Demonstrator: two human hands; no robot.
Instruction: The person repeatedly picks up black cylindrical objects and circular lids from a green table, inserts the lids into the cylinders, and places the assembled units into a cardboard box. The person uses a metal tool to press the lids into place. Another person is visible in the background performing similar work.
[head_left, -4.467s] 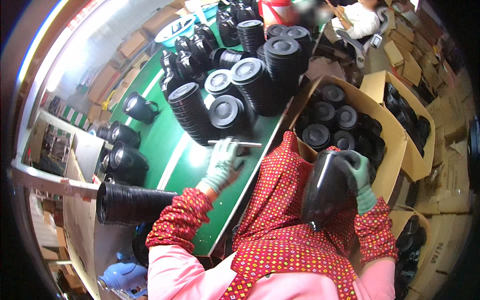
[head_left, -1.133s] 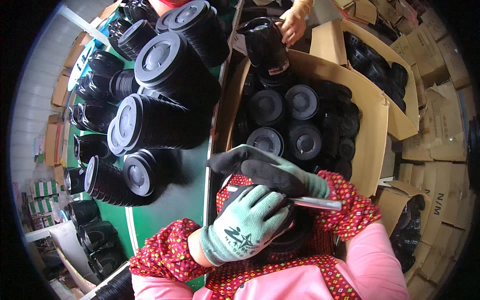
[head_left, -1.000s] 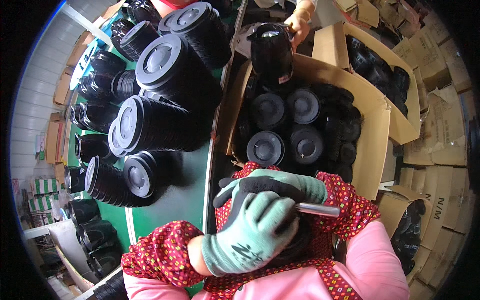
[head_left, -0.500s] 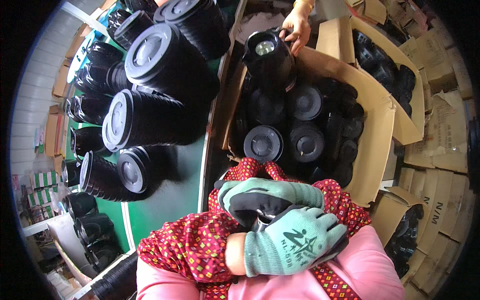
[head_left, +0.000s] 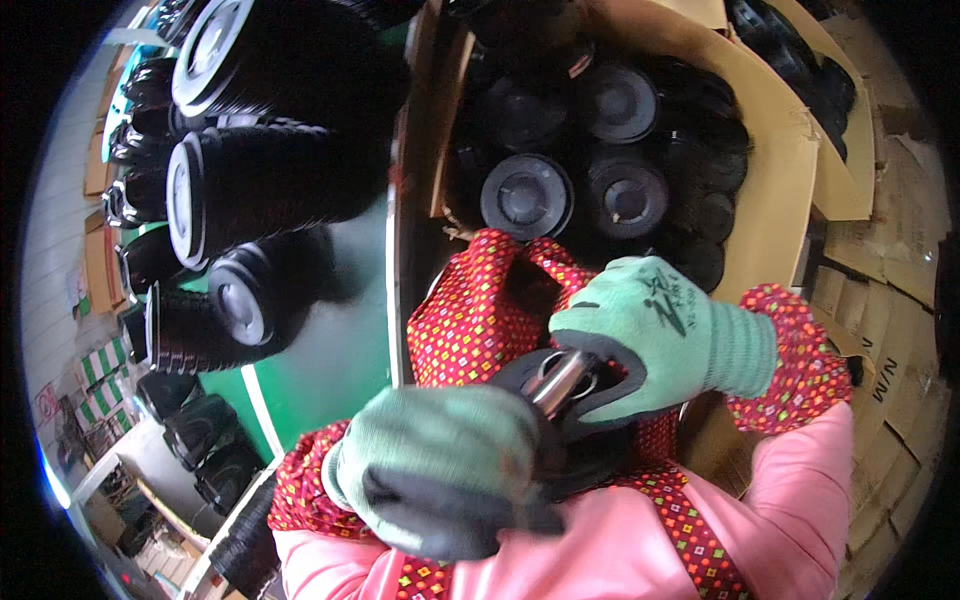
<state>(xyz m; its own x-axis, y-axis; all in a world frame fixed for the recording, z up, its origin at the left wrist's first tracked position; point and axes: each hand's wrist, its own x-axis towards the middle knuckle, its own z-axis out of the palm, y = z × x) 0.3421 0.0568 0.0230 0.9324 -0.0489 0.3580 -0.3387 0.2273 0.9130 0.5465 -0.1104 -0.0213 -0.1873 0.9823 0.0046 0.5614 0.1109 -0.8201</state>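
Both my hands wear green knit gloves with black palms, and they are in front of my body. My right hand (head_left: pixel 665 335) closes around a shiny metal cylinder (head_left: pixel 566 382) with a thin ring beside it. Under the cylinder is a dark round part (head_left: pixel 592 462), mostly hidden by the gloves. My left hand (head_left: pixel 440 460) is just to the left of the cylinder, back upward. Motion smears its fingers, so I cannot make out whether they grip anything.
Tall stacks of black round lidded parts (head_left: pixel 245 185) stand on a green table (head_left: pixel 350 370) at the left. Ahead, an open cardboard box (head_left: pixel 775 170) holds several black round pieces (head_left: pixel 522 197). Another open box (head_left: pixel 840 180) and stacked cartons (head_left: pixel 880 400) stand at the right.
My overlapping hands have come apart, the left going left and the right going right, exposing the metal cylinder. My view has shifted down. Another person's hand with a black jug is out of sight.
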